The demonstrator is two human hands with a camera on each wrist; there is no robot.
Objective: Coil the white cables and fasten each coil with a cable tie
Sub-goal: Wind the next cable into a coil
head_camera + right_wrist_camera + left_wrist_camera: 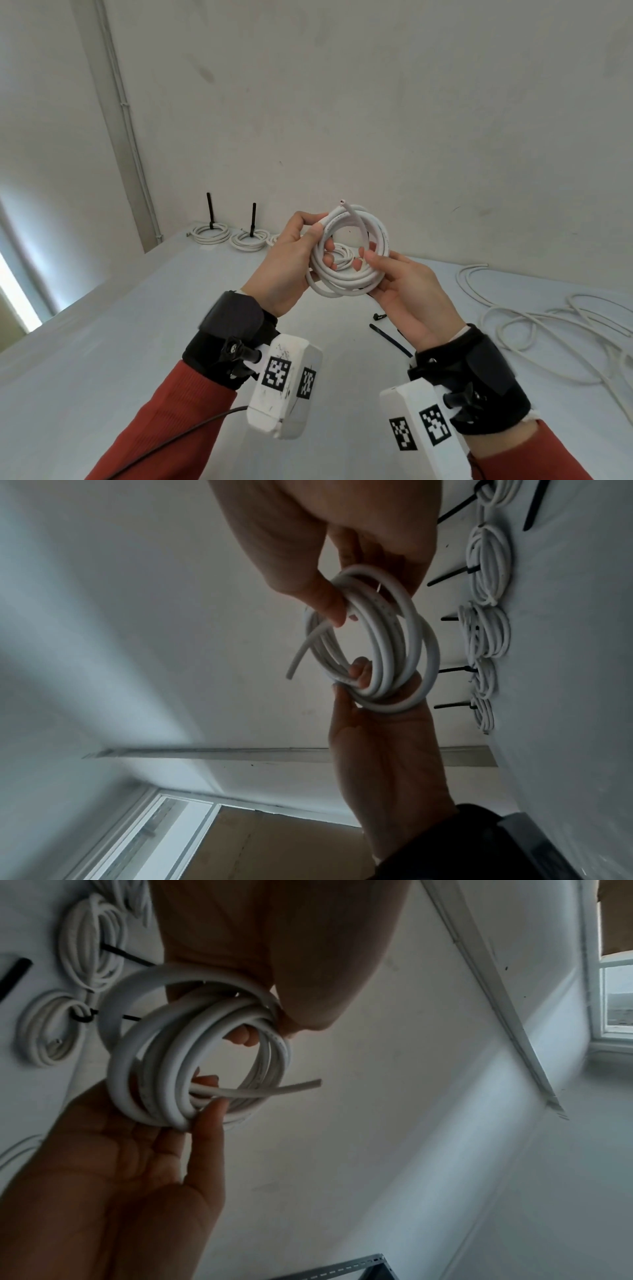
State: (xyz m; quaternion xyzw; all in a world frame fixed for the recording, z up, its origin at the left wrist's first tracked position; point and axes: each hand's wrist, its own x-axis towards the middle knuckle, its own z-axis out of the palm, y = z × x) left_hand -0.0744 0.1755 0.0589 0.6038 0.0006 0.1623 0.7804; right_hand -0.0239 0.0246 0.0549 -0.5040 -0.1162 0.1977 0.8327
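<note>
Coil of white round plastic cable [346, 279]. Hangs in the air above the pale grey table [137, 325], between both hands, clear of the surface. Comprises several loops, roughly upright, slightly splayed at the bottom. Ends in a cut end [343, 202] sticking up loose past the top of the loops.

Left hand [291, 260]. Grips the left side of the coil, fingers and thumb curled round the strands and clamped on the bundle, one digit reaching through the opening.

Right hand [407, 291]. Holds the lower right side of the coil, thumb outside and fingertips inside the loop, pinched together on the strands.

Row of tied white cable coils [210, 234]. Lies flat along the table's far edge, against the off-white wall [376, 102], each cinched with a black plastic cable tie [209, 209], tails standing upright.

Loose white cable [534, 318]. Sprawls uncoiled over the right part of the table, well apart from the held coil.

Spare black cable ties [390, 337]. Lie flat on the table below the right hand, partly hidden by the wrist.
</note>
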